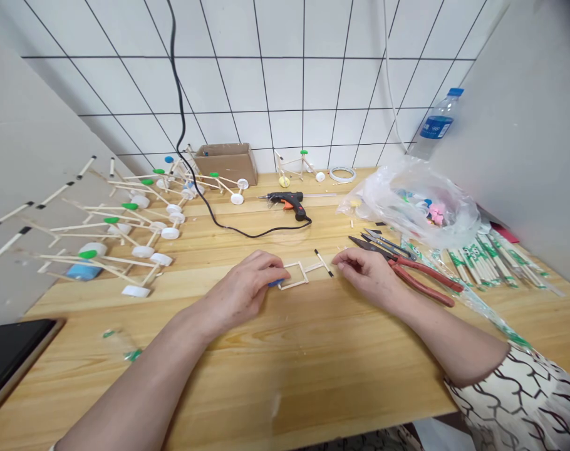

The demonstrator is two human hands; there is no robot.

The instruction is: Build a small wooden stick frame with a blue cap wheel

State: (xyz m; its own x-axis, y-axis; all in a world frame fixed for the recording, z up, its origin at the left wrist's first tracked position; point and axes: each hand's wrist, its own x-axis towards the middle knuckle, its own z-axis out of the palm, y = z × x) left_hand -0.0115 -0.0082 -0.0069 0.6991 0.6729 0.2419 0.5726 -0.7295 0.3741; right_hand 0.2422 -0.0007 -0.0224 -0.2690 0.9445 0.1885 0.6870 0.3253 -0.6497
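Note:
My left hand (247, 285) is closed on a blue piece (275, 283), mostly hidden by the fingers, at the left end of a small stick frame (294, 286). The frame is a rectangle of pale wooden sticks with a stem to the right, lying low over the table. Beside that stem is a short white stick with black ends (323, 263). My right hand (367, 275) is just right of this stick, thumb and fingertips pressed together; what they hold, if anything, cannot be made out. Red-handled pliers (423, 270) and small snips (391, 243) lie near the right wrist.
Several stick models with white wheels (143, 252) stand at left. A black glue gun (287, 202), its cord crossing the table, lies behind the hands. At right are a plastic bag (407, 194), wrapped sticks (482, 260) and a bottle (438, 125). A phone (15, 357) lies front left.

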